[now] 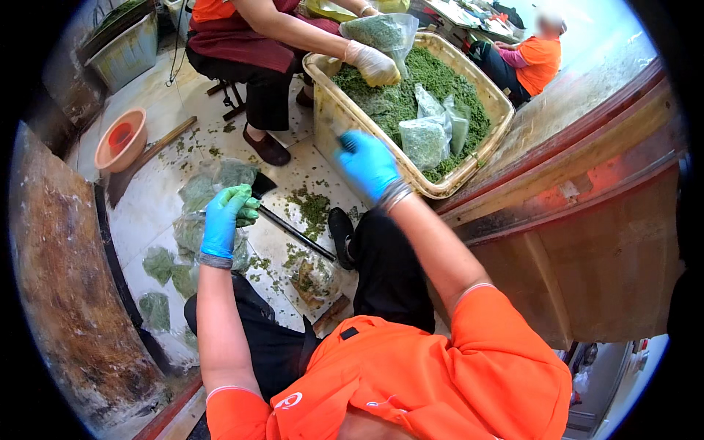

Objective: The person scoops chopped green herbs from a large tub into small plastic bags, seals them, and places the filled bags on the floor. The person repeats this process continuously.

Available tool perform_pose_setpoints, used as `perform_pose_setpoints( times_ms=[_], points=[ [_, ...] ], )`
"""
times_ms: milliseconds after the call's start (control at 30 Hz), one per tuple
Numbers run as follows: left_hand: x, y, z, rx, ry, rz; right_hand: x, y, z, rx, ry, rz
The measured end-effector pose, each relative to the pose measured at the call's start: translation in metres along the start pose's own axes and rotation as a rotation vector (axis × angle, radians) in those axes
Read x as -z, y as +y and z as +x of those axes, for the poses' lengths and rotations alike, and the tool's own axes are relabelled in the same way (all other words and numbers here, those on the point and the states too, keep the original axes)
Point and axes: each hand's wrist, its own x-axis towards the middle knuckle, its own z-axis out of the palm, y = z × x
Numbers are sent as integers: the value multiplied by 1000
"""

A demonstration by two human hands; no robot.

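Note:
My left hand [225,220], in a blue glove with green fingertips, is raised above filled clear plastic bags [195,190] on the floor; its fingers are bent together, and whether they pinch something cannot be told. My right hand [369,165], in a blue glove, is blurred at the near wall of a big plastic tub [352,107], its fingers curled. Chopped green plant matter [467,96] fills the tub, and several small filled bags [424,142] lie on it. A co-worker's gloved hand [377,66] is at a larger filled bag [382,33] over the tub.
A black-handled tool [297,232] lies on the littered floor between my legs and the bags. Farther left are a broom [148,154] and an orange basin [124,140]. A wooden board [71,264] stands at the left. Another person [536,63] sits beyond the tub.

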Motion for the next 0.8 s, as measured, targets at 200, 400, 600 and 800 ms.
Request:
perform_pose_setpoints(
  times_ms=[200, 400, 600, 800],
  points=[
    [-2, 2, 5, 17, 23, 53, -56, -37, -11, 81, -389, 53],
    [-5, 2, 9, 33, 40, 111, -86, -31, 3, 162, -533, 59],
    [-7, -3, 20, 55, 62, 141, -91, -27, 9, 217, -556, 49],
    [-17, -8, 26, 83, 38, 174, -81, -14, 13, 243, -619, 13]
  ],
)
